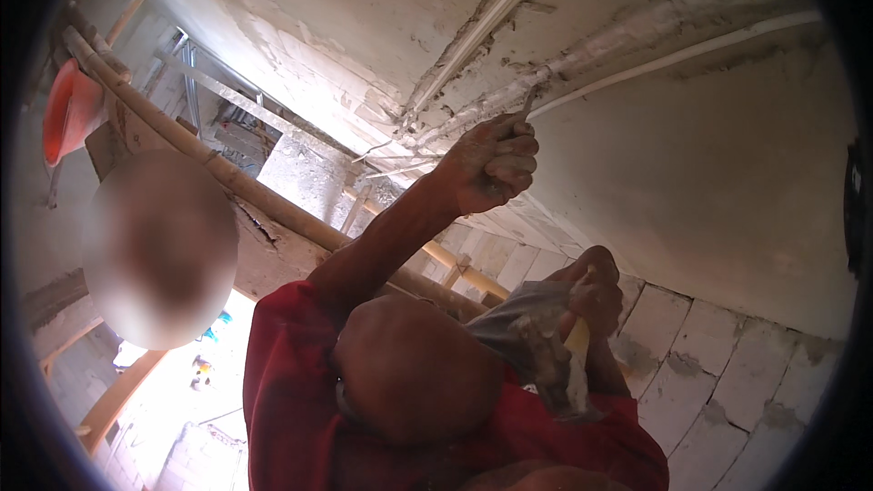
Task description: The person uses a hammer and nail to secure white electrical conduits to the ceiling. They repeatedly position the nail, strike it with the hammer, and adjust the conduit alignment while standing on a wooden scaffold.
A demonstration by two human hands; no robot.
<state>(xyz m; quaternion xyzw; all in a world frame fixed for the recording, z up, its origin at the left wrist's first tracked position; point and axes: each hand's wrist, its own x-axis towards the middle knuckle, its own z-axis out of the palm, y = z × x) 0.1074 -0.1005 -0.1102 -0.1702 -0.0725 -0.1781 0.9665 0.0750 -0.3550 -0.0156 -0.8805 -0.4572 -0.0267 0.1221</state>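
Observation:
Neither my left hand nor my right hand shows in this picture. The hands in sight appear to belong to a co-worker in a red shirt (291, 382), whose rounded head lies between the shoulders. One co-worker hand (496, 164) is raised and closed round a thin tool (528, 102), its tip close to the plastered surface beside a pipe. Lower right, the other hand (597, 295) is closed near a plaster-smeared tool (550, 359) with a yellowish part. A grey sheet-like thing (509, 318) lies beside it. At the lower edge a skin-coloured curve shows; whose it is, I cannot tell.
White pipes (673, 64) run along rough grooves in the plaster overhead. A long scaffold pole (245, 186) crosses on the left, near another person and an orange-red bowl-shaped thing (73, 114). A block wall (718, 355) stands at the lower right.

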